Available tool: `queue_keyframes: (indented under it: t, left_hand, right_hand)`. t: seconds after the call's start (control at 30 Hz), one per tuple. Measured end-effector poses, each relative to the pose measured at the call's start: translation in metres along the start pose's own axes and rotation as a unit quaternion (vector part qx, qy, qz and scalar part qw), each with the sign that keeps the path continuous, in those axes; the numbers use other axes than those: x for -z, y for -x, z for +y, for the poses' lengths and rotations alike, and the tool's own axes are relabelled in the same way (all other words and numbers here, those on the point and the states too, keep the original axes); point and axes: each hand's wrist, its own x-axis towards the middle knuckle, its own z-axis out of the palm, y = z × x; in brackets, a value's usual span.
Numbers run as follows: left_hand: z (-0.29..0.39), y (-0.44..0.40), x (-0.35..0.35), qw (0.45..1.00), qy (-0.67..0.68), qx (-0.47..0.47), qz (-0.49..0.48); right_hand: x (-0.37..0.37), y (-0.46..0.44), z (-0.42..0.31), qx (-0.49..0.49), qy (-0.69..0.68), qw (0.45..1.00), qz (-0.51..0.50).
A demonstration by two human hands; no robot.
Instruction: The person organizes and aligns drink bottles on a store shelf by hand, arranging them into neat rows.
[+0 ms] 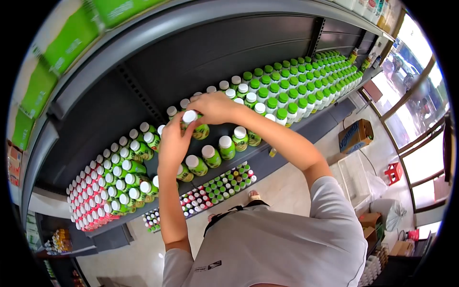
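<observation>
My left hand (173, 143) is closed around a green-labelled bottle with a white cap (190, 116), thumb and fingers on its sides. Coming in from the right, my right hand (215, 107) has its fingers curled at the same spot, touching a green bottle; its fingertips are partly hidden. A green bottle body (201, 132) shows just below the two hands, its cap out of sight. Along the shelf's front edge stands a row of similar white-capped bottles (209, 154). More of them (136, 146) stand in rows left of my left hand.
Many green-capped bottles (287, 86) fill the shelf's right side, and pink bottles (86, 203) its left end. Green cartons (67, 40) sit on the shelf above. Below is a lower row of small bottles (224, 186). A cardboard box (356, 136) and red stool (393, 173) stand on the floor.
</observation>
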Motion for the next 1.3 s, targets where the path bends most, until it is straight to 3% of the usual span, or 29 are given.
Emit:
queue_keyframes:
  t: [0.07,0.13,0.27,0.43,0.6,0.8,0.83,0.97,1.13,1.2,1.27,1.3]
  left_hand:
    - [0.017,-0.012,-0.028,0.998,0.027,0.027,-0.041]
    - [0.02,-0.022,-0.058,0.995,0.008,0.069,-0.067]
    - [-0.013,-0.034,-0.116,0.993,0.034,0.059,-0.095]
    - [0.0,-0.045,-0.132,0.981,0.033,0.11,-0.157]
    - [-0.007,-0.05,-0.144,0.986,0.028,0.097,-0.135]
    - [-0.007,-0.046,-0.139,0.977,0.045,0.139,-0.155]
    - [-0.027,-0.041,-0.15,0.986,0.08,0.092,-0.112]
    - [-0.003,-0.031,-0.12,0.981,0.072,0.113,-0.137]
    - [-0.013,0.012,-0.054,0.986,0.118,0.106,-0.045]
    - [-0.034,0.023,-0.019,0.989,0.085,0.123,-0.021]
    - [-0.067,0.032,0.012,0.99,0.028,0.123,0.063]
    - [-0.081,0.035,0.029,0.987,-0.056,0.119,0.091]
  right_hand:
    - [-0.01,0.014,0.039,0.04,0.01,0.998,0.039]
    - [-0.02,0.025,0.068,0.016,0.011,1.0,0.001]
    - [-0.046,0.043,0.116,0.031,0.017,0.999,0.011]
    - [-0.058,0.053,0.142,0.033,0.016,0.999,-0.012]
    - [-0.065,0.055,0.142,0.023,0.035,0.999,-0.023]
    - [-0.068,0.049,0.15,0.022,-0.034,0.998,-0.051]
    - [-0.066,0.048,0.153,0.023,-0.048,0.997,-0.059]
    - [-0.044,0.047,0.138,-0.007,-0.037,0.996,-0.087]
    - [-0.02,0.023,0.089,0.067,-0.052,0.996,-0.011]
    - [-0.031,0.003,0.069,0.102,-0.093,0.99,-0.004]
    - [-0.044,-0.025,0.04,0.13,-0.14,0.982,-0.013]
    - [-0.058,-0.04,0.028,0.155,-0.129,0.979,-0.01]
